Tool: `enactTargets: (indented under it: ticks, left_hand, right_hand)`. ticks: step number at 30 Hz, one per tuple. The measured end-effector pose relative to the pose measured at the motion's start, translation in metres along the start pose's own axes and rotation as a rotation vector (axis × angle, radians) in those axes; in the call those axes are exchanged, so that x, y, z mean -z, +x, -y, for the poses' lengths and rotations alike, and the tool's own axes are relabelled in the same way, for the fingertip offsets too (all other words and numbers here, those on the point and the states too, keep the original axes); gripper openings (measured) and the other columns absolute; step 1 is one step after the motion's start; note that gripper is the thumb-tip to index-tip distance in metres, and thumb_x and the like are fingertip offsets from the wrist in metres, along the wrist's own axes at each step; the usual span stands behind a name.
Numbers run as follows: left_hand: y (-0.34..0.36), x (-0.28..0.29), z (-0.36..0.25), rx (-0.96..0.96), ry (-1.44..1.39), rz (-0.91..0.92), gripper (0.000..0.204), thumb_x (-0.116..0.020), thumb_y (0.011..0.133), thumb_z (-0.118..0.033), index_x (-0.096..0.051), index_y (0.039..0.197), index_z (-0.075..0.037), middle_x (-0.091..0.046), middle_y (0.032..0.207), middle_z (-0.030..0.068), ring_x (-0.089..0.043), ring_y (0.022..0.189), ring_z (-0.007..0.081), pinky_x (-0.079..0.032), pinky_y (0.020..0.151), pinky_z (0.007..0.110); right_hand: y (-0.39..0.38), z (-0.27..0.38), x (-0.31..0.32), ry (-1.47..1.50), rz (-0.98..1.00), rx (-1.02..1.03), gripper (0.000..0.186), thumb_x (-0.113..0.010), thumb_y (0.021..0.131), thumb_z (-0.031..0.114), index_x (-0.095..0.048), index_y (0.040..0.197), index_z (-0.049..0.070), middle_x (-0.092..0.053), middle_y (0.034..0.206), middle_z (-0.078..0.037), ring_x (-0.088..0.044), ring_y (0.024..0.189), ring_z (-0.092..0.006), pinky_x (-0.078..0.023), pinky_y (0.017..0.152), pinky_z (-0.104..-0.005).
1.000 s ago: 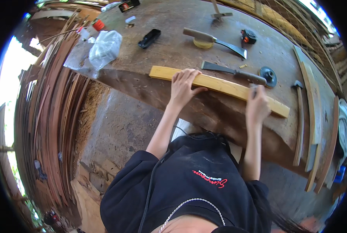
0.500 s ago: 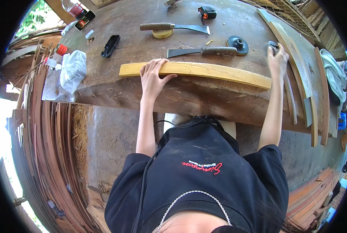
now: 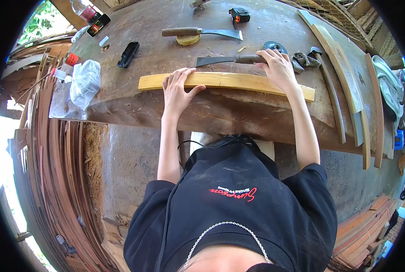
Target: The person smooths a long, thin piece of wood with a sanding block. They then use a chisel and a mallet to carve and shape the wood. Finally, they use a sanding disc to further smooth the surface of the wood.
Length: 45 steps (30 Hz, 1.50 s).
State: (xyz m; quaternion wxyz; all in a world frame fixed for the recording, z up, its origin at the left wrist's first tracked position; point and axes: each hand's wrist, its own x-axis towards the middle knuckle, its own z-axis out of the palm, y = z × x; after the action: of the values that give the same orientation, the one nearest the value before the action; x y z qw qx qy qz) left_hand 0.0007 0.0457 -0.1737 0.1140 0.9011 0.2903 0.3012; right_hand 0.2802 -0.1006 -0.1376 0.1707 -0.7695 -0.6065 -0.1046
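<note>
A curved yellow wooden strip (image 3: 229, 80) lies along the near edge of the bench. My left hand (image 3: 180, 88) is closed over its left part, fingers at the far edge and thumb on the near side. Just beyond the strip is a long chisel (image 3: 218, 60) with a flat metal blade and wooden handle. My right hand (image 3: 277, 68) is at the handle's right end, thumb and fingers on either side of it. Partly behind that hand sits a dark round disc (image 3: 275, 46). A crumpled grey cloth (image 3: 305, 61) lies to its right.
Farther back are a second chisel (image 3: 220, 33) on a round yellow block (image 3: 188, 40) and a tape measure (image 3: 239, 15). Long wooden strips (image 3: 343, 59) line the right side. A black case (image 3: 128, 55), white plastic bag (image 3: 85, 84) and phone (image 3: 98, 25) are at left.
My right hand has moved left from beside the right-hand wooden strips to the chisel handle. The grey cloth lies loose where that hand was close by. My left hand stays on the strip.
</note>
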Motion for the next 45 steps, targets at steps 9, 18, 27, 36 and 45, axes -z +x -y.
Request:
enactTargets:
  ticks: [9, 18, 27, 36, 45]
  left_hand:
    - [0.048, -0.014, -0.094, -0.342, -0.084, -0.045, 0.06, -0.063, 0.081, -0.05, -0.052, 0.128, -0.014, -0.058, 0.12, 0.0068, -0.05, 0.116, 0.0253, -0.032, 0.102, 0.04]
    - [0.035, 0.006, -0.085, -0.321, -0.187, -0.033, 0.042, -0.07, 0.075, -0.02, -0.055, 0.113, -0.012, -0.06, 0.094, 0.0038, -0.059, 0.09, 0.0236, -0.045, 0.078, 0.037]
    - [0.014, 0.022, -0.072, -0.281, -0.433, -0.054, 0.044, -0.074, 0.071, -0.017, -0.055, 0.109, -0.006, -0.061, 0.097, 0.0096, -0.058, 0.09, 0.0308, -0.046, 0.08, 0.041]
    - [0.023, 0.024, -0.085, -0.384, -0.493, 0.024, 0.045, -0.073, 0.068, -0.011, -0.055, 0.109, -0.008, -0.059, 0.095, 0.0087, -0.058, 0.091, 0.031, -0.046, 0.08, 0.042]
    - [0.045, -0.002, -0.155, -0.537, -0.554, 0.107, 0.047, -0.061, 0.077, -0.003, -0.048, 0.121, -0.009, -0.055, 0.102, 0.0115, -0.055, 0.097, 0.0332, -0.045, 0.084, 0.043]
  right_hand:
    - [-0.024, 0.048, 0.059, 0.028, -0.12, -0.006, 0.03, -0.065, 0.084, 0.031, -0.063, 0.106, 0.01, -0.062, 0.097, -0.003, -0.059, 0.096, -0.0212, -0.045, 0.083, -0.0356]
    - [0.025, 0.017, 0.043, 0.86, -0.03, -0.181, 0.036, -0.051, 0.097, 0.034, -0.058, 0.123, 0.011, -0.067, 0.093, -0.007, -0.061, 0.09, -0.0164, -0.046, 0.083, -0.0299]
    - [0.129, 0.03, -0.088, -0.173, -0.08, 0.164, 0.04, -0.061, 0.089, 0.033, -0.057, 0.122, 0.011, -0.058, 0.125, -0.007, -0.05, 0.121, -0.02, -0.038, 0.101, -0.0369]
    - [0.126, 0.03, -0.068, -0.046, 0.006, 0.163, 0.033, -0.056, 0.092, 0.037, -0.048, 0.095, 0.006, -0.066, 0.072, -0.013, -0.067, 0.069, -0.0339, -0.053, 0.061, -0.0452]
    - [-0.015, -0.016, 0.076, 0.447, -0.531, -0.416, 0.028, -0.056, 0.095, 0.029, -0.059, 0.102, 0.002, -0.067, 0.079, -0.013, -0.063, 0.065, -0.0234, -0.048, 0.059, -0.0374]
